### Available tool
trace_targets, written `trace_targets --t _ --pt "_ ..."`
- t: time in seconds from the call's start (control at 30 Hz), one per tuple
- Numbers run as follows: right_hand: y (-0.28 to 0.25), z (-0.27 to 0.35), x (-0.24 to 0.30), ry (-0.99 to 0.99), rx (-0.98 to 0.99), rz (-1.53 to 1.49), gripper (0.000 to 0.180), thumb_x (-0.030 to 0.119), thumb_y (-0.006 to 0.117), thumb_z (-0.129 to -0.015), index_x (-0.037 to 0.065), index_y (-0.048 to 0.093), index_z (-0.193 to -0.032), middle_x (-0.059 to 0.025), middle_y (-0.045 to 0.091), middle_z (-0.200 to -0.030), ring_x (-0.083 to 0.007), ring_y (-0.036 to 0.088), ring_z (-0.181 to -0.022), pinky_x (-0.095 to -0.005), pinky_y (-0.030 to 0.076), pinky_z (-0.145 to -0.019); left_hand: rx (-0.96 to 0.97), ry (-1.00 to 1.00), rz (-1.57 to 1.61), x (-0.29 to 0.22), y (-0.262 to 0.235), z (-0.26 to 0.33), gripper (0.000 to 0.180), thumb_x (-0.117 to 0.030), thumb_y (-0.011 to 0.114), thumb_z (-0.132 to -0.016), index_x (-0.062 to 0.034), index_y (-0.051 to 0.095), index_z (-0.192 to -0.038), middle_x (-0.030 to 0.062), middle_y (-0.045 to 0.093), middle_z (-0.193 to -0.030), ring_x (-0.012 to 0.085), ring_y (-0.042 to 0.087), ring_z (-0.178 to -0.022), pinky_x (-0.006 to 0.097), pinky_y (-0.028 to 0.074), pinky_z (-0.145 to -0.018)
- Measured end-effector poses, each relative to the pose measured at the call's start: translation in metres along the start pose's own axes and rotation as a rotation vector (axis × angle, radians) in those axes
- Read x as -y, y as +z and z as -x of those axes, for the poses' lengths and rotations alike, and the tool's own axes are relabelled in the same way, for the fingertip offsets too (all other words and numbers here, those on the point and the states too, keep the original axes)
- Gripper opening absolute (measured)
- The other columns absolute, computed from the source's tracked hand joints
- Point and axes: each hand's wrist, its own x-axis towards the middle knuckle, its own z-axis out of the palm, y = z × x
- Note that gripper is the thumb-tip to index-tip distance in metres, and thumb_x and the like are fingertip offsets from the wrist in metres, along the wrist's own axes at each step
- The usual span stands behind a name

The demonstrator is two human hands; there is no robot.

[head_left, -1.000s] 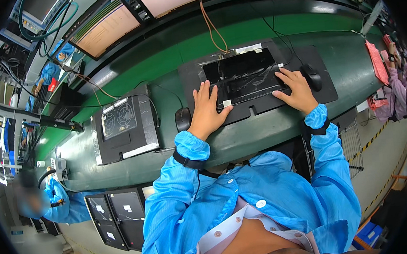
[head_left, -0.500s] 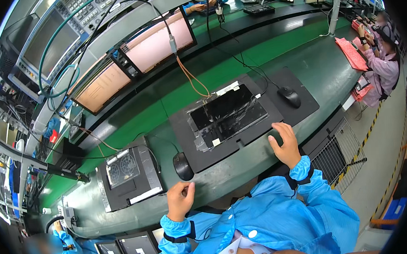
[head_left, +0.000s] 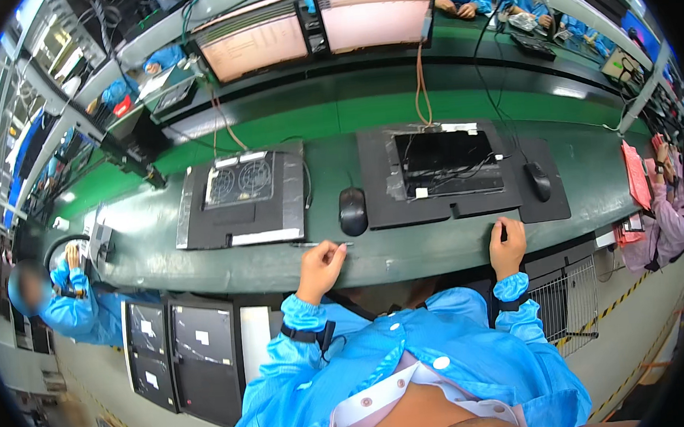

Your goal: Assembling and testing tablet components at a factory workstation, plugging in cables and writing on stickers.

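My left hand (head_left: 322, 271) is curled at the bench's front edge, below a black computer mouse (head_left: 352, 211). A thin pen-like stick (head_left: 306, 244) shows beside its fingers; whether they grip it I cannot tell. My right hand (head_left: 508, 246) is also curled, thumb toward the fingers, and I see nothing in it. It is just below the front edge of a black pad (head_left: 468, 207). On that pad lies a dark flat screen panel (head_left: 445, 159) with thin cables and small white labels. Neither hand touches the panel.
A second mouse (head_left: 539, 181) rests on a dark mat at right. Left stands a black board with a twin-circle plate (head_left: 238, 183). Monitors (head_left: 376, 17) hang behind. A co-worker (head_left: 79, 303) sits far left, another person (head_left: 663, 215) far right. Wire basket (head_left: 567, 309) sits below the bench.
The view has turned and levelled, so the bench lies straighter. My right hand's fingers, spread before, are now curled in. My left hand stays curled; the thin stick has come into sight beside it.
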Motion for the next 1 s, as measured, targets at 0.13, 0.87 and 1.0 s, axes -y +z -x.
trace_targets --t 0.13,0.87,1.0 --pt "0.006 -0.001 -0.004 -0.019 0.019 0.003 0.008 0.007 0.065 -0.091 0.001 0.068 -0.095 -0.0161 0.067 -0.092 -0.0359 0.063 -0.090 -0.0435 0.050 -0.080 0.003 -0.078 0.035 0.008 -0.001 0.001 0.025 -0.016 0.074 -0.094 -0.0001 0.063 -0.078 -0.0015 0.051 -0.059 0.0053 0.042 -0.057 0.027 0.034 -0.051" --pt "0.003 0.006 -0.018 -0.028 0.082 0.023 0.010 0.007 0.064 -0.095 -0.002 0.067 -0.099 -0.0160 0.065 -0.094 -0.0330 0.062 -0.089 -0.0407 0.050 -0.082 0.337 0.476 0.283 -0.153 -0.031 -0.016 0.021 -0.002 0.067 -0.092 0.0017 0.069 -0.112 0.0120 0.070 -0.085 0.0275 0.068 -0.074 0.036 0.052 -0.065" --pt "0.003 -0.004 -0.017 -0.108 0.112 0.025 0.009 0.007 0.063 -0.095 -0.001 0.066 -0.098 -0.0158 0.066 -0.094 -0.0351 0.062 -0.090 -0.0430 0.050 -0.082 0.438 0.896 0.913 -0.244 -0.035 -0.040 0.023 -0.023 0.062 -0.098 -0.0027 0.069 -0.089 0.0082 0.061 -0.071 0.0249 0.054 -0.053 0.038 0.038 -0.046"
